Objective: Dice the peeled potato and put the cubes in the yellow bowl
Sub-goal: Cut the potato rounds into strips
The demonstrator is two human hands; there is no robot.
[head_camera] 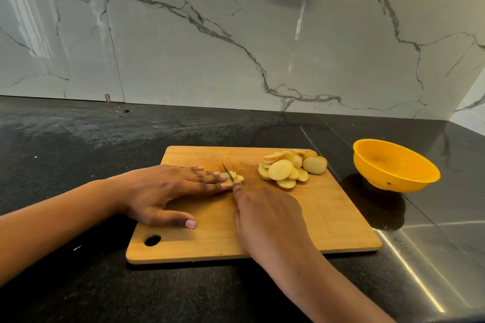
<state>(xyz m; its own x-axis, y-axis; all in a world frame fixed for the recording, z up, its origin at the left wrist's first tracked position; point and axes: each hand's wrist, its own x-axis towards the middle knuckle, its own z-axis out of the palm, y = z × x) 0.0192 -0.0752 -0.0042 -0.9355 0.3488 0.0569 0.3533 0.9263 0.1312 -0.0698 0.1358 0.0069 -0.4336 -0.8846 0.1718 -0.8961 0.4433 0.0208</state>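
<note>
While the potato stub [237, 178] is being cut: it is held down near the middle of the cutting board [328, 220], a small rounded remnant with the blade set into it; so little is left that it could be squeezed out sideways under pressure.
Knife [227, 171]: only the narrow blade is seen, tip pointing away; the handle is hidden.
Left hand [168, 191]: laid flat, fingers straight and close together, pressed on the stub with the fingertips [216, 173] just beside the blade; a nick is judged the chief risk, since the nails are not tucked back.
Right hand [267, 217]: wrapped round the hidden handle, forefinger stretched along the blade's back; if the stub slips, the edge could be driven toward the other hand.
Potato slices [288, 169]: heaped toward the board's far right corner, round and not yet diced; those near the edge could be knocked off.
Yellow bowl [393, 165]: stood apart from the board, to its right, with no cubes seen inside; pieces could be dropped in the gap during transfer, and a light bowl could be tipped.
Bench [78, 144]: dark and glossy, carrying board and bowl; the board could be shifted by a hard push.
</note>
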